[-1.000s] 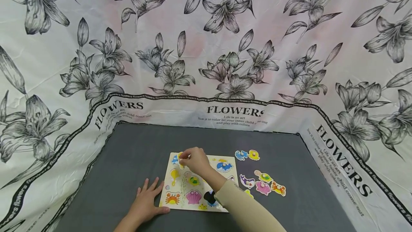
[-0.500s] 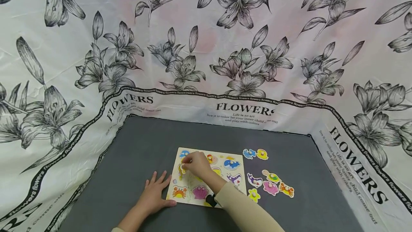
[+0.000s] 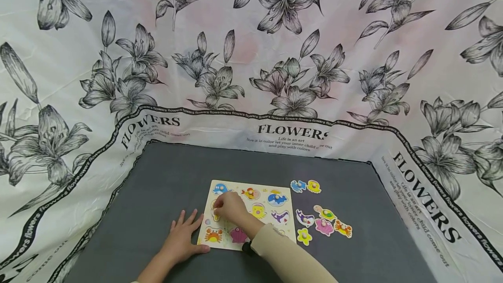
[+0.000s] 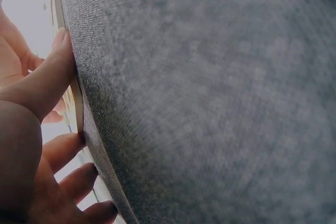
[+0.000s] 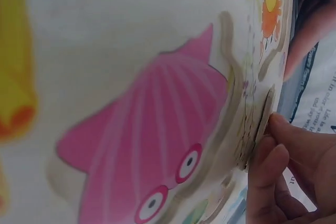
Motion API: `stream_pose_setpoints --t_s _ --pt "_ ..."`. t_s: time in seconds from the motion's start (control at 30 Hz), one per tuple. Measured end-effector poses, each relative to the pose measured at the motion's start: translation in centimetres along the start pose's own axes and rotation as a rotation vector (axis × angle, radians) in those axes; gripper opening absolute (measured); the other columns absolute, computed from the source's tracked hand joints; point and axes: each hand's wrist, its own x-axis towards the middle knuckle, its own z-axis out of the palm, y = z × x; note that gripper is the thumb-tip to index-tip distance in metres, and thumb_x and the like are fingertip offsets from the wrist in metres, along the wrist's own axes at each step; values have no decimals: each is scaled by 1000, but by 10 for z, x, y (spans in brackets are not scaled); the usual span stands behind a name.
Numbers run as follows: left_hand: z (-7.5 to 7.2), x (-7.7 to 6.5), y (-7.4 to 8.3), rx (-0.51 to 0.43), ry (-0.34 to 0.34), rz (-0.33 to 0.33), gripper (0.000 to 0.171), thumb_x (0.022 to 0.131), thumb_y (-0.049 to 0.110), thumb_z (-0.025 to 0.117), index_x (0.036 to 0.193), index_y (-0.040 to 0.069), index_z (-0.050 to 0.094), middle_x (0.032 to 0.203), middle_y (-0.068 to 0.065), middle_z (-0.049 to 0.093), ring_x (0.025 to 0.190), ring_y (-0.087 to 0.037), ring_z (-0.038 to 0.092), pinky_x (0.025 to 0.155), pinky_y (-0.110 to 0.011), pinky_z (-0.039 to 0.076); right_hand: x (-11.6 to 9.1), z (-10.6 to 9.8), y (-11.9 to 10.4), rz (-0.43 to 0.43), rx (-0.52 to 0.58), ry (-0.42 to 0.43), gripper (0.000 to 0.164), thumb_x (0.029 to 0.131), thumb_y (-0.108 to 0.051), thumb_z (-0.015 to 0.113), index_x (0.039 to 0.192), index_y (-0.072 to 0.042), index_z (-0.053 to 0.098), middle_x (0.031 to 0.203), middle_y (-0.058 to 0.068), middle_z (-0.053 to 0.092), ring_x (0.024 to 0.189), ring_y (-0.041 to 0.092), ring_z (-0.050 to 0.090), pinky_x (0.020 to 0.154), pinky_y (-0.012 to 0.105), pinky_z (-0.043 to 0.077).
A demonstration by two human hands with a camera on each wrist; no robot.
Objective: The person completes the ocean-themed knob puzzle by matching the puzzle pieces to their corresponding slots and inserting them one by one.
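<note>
A pale puzzle board (image 3: 232, 185) printed with sea animals lies on the dark grey table. Over its left side, my right hand (image 3: 232, 209) pinches a yellow puzzle piece (image 3: 214, 215) between thumb and fingertips. Most of that piece is covered by the fingers; in the right wrist view the thin piece (image 5: 265, 115) is seen nearly edge-on at the board. My left hand (image 3: 180, 239) rests spread at the board's left corner, its thumb and fingertips against the edge. Beside the right hand are a pink shell shape (image 3: 238, 235) and a crab shape (image 3: 214, 235).
Right of the board lie loose knobbed pieces: a blue one (image 3: 298, 186), a round yellow one (image 3: 313, 186), a purple whale (image 3: 304, 218), a turtle (image 3: 324, 212), a pink shell (image 3: 324, 227), a crab (image 3: 343, 229) and a star (image 3: 304, 236). Flower-printed cloth (image 3: 291, 147) borders the table.
My right hand has moved the yellow piece from the board's top left corner down toward the middle of its left side. A blue shape in that corner now shows. The left hand stays put.
</note>
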Motion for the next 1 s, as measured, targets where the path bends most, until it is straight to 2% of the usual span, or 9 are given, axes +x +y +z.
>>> stream_pose_setpoints --t_s 0.3,0.5,0.6,0.7,1.0 --pt "-1 -4 0 0 -25 -18 107 62 61 88 149 11 52 159 -20 39 148 -57 17 111 -78 19 1 7 -3 10 -28 -16 4 83 -15 84 82 -15 79 72 -11 66 70 6 52 66 23 46" --pt "-2 -2 0 4 -13 -13 106 63 61 87 149 11 51 160 -20 38 149 -56 16 111 -78 18 2 4 -6 -8 -65 -15 5 85 -14 81 82 -15 77 72 -10 64 69 7 51 80 32 49" --pt "-2 0 0 8 -7 -9 106 62 61 88 149 11 51 160 -19 38 149 -55 17 111 -77 19 3 3 -6 -13 -59 -26 4 86 -13 80 85 -13 76 73 -9 64 67 7 52 77 30 51" --pt "-1 1 0 18 -7 -8 107 62 61 88 149 11 51 160 -19 38 149 -56 18 111 -77 20 4 3 -4 -16 -52 -45 3 88 -14 79 87 -13 76 75 -8 64 67 6 53 66 23 49" --pt "-1 1 -2 13 -14 -16 107 63 61 87 150 12 51 160 -19 37 150 -55 16 112 -77 18 5 2 -2 -25 -31 -64 4 88 -13 79 87 -13 75 75 -8 63 67 6 53 63 20 47"
